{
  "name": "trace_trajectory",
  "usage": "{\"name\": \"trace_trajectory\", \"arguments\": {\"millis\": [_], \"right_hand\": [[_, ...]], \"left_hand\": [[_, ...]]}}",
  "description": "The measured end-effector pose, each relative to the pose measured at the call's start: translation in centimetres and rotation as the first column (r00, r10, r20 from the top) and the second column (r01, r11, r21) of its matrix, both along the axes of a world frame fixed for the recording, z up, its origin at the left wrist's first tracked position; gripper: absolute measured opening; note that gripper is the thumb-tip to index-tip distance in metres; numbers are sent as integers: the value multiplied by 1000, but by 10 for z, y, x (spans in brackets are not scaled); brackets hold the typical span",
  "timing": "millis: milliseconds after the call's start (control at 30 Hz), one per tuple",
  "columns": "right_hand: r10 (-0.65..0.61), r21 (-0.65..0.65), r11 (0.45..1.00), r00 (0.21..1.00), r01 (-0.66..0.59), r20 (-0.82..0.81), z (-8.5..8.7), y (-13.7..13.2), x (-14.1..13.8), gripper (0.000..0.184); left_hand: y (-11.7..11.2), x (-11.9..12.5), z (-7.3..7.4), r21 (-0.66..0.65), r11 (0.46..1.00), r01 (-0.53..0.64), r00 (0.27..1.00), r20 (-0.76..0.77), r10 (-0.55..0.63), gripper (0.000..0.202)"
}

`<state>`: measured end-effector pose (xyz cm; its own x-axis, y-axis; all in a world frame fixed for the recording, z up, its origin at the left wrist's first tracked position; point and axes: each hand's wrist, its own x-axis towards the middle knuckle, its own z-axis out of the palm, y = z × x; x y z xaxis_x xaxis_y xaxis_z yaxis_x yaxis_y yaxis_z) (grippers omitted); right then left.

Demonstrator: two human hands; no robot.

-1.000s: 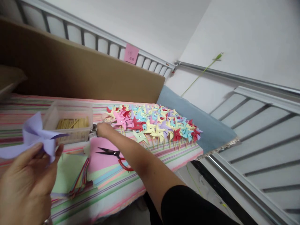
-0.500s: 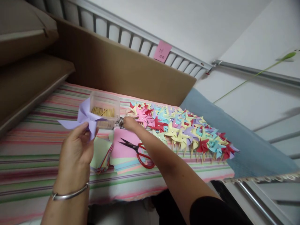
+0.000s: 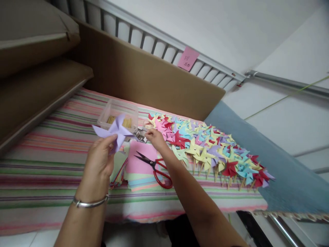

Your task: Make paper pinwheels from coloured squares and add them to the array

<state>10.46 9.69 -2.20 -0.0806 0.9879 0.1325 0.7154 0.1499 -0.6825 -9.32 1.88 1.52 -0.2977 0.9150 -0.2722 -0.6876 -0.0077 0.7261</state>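
Observation:
My left hand (image 3: 99, 157) pinches a folded purple paper pinwheel (image 3: 113, 130) and holds it up above the striped cloth. My right hand (image 3: 154, 138) reaches forward with its fingers closed near a small silvery thing (image 3: 140, 136) beside a clear plastic box (image 3: 117, 114) of wooden sticks; what the fingers grip is too small to name. Red-handled scissors (image 3: 155, 165) lie open on a stack of coloured paper sheets (image 3: 140, 171) just under my right forearm.
Several finished pinwheels (image 3: 205, 145) in many colours lie in rows on the right of the striped cloth (image 3: 38, 161). A brown cardboard sheet (image 3: 144, 79) stands against the railing behind. A blue mat (image 3: 288, 171) lies at the right; brown cushions (image 3: 33, 51) sit at the left.
The camera has swung down and left. My left hand has carried the purple pinwheel up and toward the box, closer to my right hand, which stays by the small silvery thing.

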Motion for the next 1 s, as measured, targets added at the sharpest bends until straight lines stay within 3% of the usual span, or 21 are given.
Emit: {"name": "trace_trajectory", "arguments": {"millis": [133,200,300,367,467,600,800,1000], "right_hand": [[-49,89,994,975,70,-217,10,-55,20,13],[-60,102,989,913,110,-404,17,-76,27,12],[-48,103,986,811,132,-583,29,-90,30,11],[-19,97,990,788,100,-615,35,-91,30,9],[45,107,994,804,23,-593,38,-88,33,4],[94,220,976,893,5,-440,41,-90,47,6],[12,113,993,941,28,-337,44,-98,62,8],[-55,86,992,938,89,-343,36,-97,69,7]], "left_hand": [[0,18,-6,-16,991,136,988,-68,-137,17],[0,29,-10,-34,986,164,979,-118,-167,21],[-1,45,-16,-82,977,198,962,-176,-210,24],[-1,57,-19,-102,971,216,950,-209,-233,24],[0,74,-22,-93,965,246,933,-248,-262,22],[2,95,-24,-76,961,268,912,-302,-278,20],[3,122,-25,-47,957,287,902,-323,-286,22],[1,139,-28,7,949,315,892,-344,-293,22]]}}
